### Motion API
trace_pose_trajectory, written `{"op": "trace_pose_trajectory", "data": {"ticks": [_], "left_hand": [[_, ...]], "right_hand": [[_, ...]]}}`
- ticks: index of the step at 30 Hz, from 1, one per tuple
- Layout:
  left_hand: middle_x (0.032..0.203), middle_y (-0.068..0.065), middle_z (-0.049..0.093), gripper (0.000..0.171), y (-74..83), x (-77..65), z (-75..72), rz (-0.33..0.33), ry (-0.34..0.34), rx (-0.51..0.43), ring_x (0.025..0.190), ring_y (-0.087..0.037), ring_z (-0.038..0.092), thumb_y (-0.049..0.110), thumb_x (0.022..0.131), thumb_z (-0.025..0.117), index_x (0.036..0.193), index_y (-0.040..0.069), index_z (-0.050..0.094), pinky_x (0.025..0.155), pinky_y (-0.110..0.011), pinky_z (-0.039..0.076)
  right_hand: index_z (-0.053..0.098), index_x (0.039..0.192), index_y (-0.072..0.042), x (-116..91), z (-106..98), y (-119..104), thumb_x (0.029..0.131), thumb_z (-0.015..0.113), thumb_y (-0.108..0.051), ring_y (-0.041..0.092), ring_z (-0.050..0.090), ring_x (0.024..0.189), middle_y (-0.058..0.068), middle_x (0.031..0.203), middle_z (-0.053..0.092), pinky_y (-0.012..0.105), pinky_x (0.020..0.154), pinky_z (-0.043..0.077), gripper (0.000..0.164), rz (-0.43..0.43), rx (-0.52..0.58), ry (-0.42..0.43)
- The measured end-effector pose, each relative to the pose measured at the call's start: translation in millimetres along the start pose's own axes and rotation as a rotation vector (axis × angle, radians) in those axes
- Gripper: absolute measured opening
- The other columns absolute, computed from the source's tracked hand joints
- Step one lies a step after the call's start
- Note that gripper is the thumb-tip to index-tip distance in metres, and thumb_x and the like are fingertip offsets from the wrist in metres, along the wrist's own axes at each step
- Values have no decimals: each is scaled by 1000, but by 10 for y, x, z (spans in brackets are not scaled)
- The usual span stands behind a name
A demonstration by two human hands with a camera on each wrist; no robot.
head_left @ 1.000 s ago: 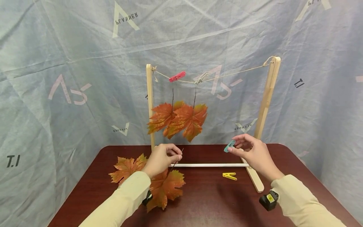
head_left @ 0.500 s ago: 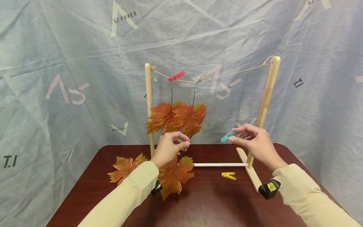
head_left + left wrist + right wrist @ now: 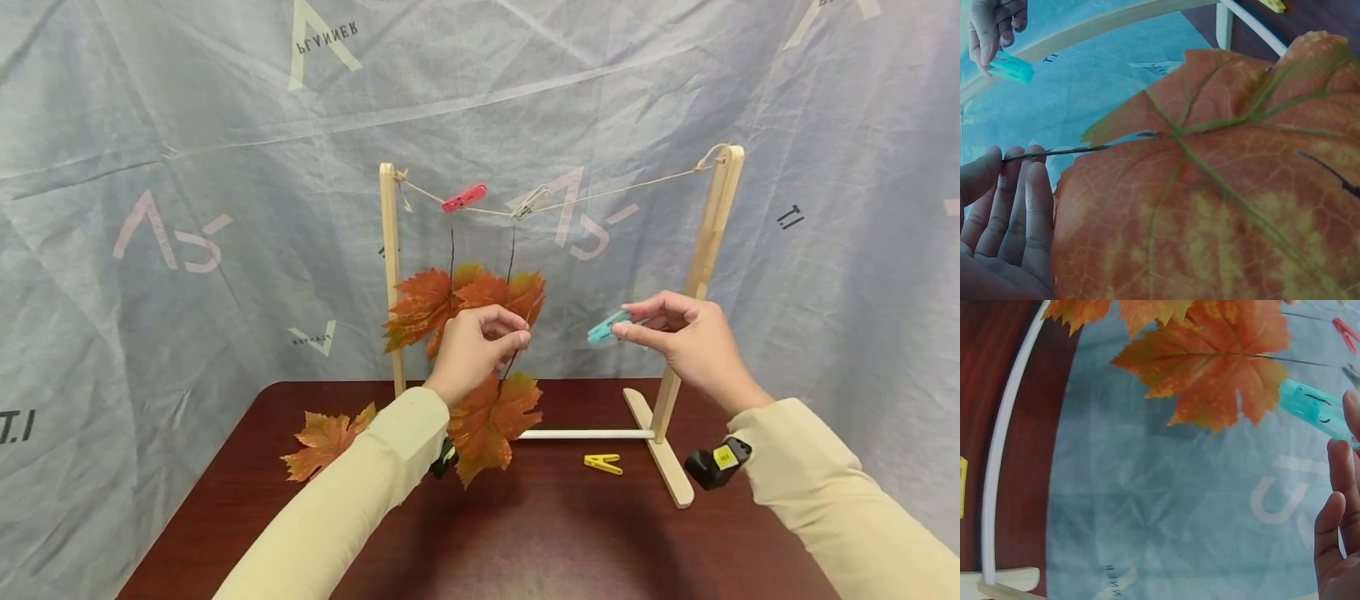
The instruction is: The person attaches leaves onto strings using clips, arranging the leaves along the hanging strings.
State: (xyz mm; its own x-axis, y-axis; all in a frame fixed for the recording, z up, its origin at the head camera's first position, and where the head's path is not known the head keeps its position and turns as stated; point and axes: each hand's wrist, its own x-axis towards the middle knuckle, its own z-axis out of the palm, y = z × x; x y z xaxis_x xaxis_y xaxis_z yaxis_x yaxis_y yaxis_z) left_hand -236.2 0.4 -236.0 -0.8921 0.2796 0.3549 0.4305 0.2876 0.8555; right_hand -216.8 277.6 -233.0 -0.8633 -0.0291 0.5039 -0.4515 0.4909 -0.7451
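Note:
My left hand [image 3: 480, 350] pinches the dark stem [image 3: 1054, 152] of an orange maple leaf [image 3: 495, 421], which hangs below the fingers. To the right, my right hand [image 3: 686, 342] holds a teal clothespin [image 3: 607, 327] between thumb and fingertips, its free end pointing left. Above and behind the hands, two maple leaves [image 3: 423, 304] hang by their stems under a string [image 3: 615, 194]. A pink clothespin [image 3: 465, 198] and a white clothespin [image 3: 530, 202] are clipped on that string. My left hand partly covers the hanging leaves in the head view.
The string runs between two wooden posts [image 3: 708, 250] joined by a white bar [image 3: 585, 434] low down. A yellow clothespin [image 3: 603, 464] lies on the dark red table [image 3: 570, 533]. Another maple leaf [image 3: 326, 442] lies at the left, partly behind my left sleeve. Grey cloth [image 3: 225, 333] hangs behind.
My left hand has risen and moved right, lifting its leaf off toward the frame's middle. My right hand has risen with the teal clothespin, which has tilted flatter.

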Motion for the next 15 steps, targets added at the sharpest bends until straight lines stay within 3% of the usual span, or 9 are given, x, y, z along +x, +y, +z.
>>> {"op": "trace_pose_trajectory", "data": {"ticks": [7, 15], "left_hand": [[86, -15, 74, 7, 80, 132, 73, 18, 53, -18, 77, -28, 67, 12, 95, 74, 99, 6, 75, 61, -28, 56], [87, -11, 76, 10, 125, 248, 166, 44, 105, -21, 81, -34, 69, 13, 95, 74, 101, 5, 76, 67, -32, 58]], "right_hand": [[76, 105, -4, 157, -90, -153, 86, 85, -14, 3, 68, 72, -15, 82, 75, 19, 61, 48, 24, -19, 28, 4], [77, 103, -5, 248, -129, -295, 87, 84, -25, 7, 69, 78, -13, 83, 75, 22, 66, 48, 27, -1, -23, 20]]}}
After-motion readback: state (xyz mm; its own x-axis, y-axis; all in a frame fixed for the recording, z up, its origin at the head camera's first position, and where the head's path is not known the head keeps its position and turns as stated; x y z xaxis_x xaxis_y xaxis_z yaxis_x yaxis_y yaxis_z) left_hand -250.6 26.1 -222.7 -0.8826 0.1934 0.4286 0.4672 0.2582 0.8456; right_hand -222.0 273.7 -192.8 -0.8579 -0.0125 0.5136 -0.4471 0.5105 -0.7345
